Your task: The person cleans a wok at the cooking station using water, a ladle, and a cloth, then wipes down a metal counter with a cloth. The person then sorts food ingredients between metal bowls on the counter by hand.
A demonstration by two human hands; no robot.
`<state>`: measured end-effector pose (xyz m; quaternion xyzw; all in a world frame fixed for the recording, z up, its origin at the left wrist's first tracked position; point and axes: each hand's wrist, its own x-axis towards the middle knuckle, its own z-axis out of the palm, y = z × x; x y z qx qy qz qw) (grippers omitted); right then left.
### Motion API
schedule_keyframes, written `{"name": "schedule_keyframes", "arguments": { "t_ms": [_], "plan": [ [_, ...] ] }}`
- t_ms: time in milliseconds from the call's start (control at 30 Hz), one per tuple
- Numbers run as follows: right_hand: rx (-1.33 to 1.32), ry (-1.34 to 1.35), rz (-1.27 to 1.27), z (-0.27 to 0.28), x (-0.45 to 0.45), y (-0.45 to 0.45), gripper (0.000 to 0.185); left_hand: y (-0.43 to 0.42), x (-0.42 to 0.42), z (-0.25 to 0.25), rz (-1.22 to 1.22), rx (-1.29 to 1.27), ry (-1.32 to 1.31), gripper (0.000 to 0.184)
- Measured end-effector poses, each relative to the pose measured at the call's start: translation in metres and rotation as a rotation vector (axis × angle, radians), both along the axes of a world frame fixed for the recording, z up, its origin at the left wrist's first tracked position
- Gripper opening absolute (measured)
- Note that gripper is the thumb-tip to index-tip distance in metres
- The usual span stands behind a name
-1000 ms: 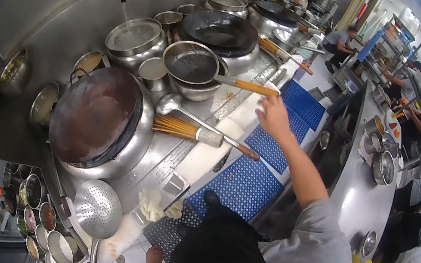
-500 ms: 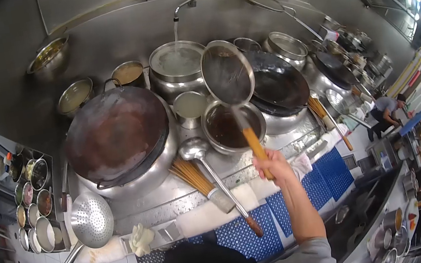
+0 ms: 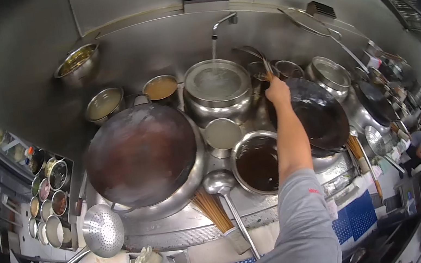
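To the left of the right hand, and nearer the body, a broad brown wok (image 3: 140, 156) is set on the range; a black wok (image 3: 324, 113) is partly covered by the right forearm (image 3: 292, 138). Just left of the hand a pot of water (image 3: 210, 112) is placed, while a bowl (image 3: 235, 167) of dark liquid is found nearer the body, beside the forearm. The strainer (image 3: 263, 60) is held up beyond the right hand (image 3: 277, 90), close to the back wall, and is seen nearly edge-on. It is judged to be fairly light but led by its wide head, so that a twist at the wrist may be felt; the rim is likely stiff, the mesh more easily dented, and the metal possibly hot or slick. A hold is best taken along the wooden handle (image 3: 269, 75), around which the right hand's fingers are closed. The left hand is not shown, so its opening and contents cannot be told.
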<state>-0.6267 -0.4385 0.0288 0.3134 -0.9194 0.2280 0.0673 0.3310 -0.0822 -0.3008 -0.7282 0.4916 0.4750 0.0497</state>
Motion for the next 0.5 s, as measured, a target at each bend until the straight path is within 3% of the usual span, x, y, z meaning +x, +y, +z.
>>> {"name": "schedule_keyframes", "arguments": {
  "t_ms": [100,200,233,267,367,433,467,500],
  "plan": [
    [-0.130,0.011,-0.022,0.010,0.031,0.016,0.047,0.020,-0.007,0.010,0.028,0.025,-0.032,0.039],
    [-0.367,0.000,0.025,-0.001,0.056,0.059,0.067,0.029,-0.005,0.008,-0.041,0.002,-0.036,0.031],
    [-0.449,0.157,0.031,-0.017,0.064,0.078,0.068,0.024,-0.005,0.005,-0.090,-0.011,-0.038,0.029],
    [-0.546,-0.003,0.113,-0.031,0.072,0.104,0.067,0.019,-0.005,0.002,-0.145,-0.027,-0.042,0.027],
    [-0.862,-0.703,0.270,-0.004,0.179,0.204,0.067,-0.016,0.001,-0.023,-0.412,-0.109,-0.069,0.021],
    [-0.922,-0.937,0.249,-0.018,0.229,0.262,0.065,-0.060,-0.011,-0.035,-0.649,-0.200,-0.111,0.018],
    [-0.942,-1.041,0.220,-0.026,0.254,0.287,0.063,-0.085,-0.054,0.010,-0.410,-0.082,0.006,0.015],
    [-0.963,-1.144,0.196,-0.035,0.277,0.309,0.061,-0.104,-0.041,-0.027,-0.489,-0.066,0.082,0.012]
  ]
}}
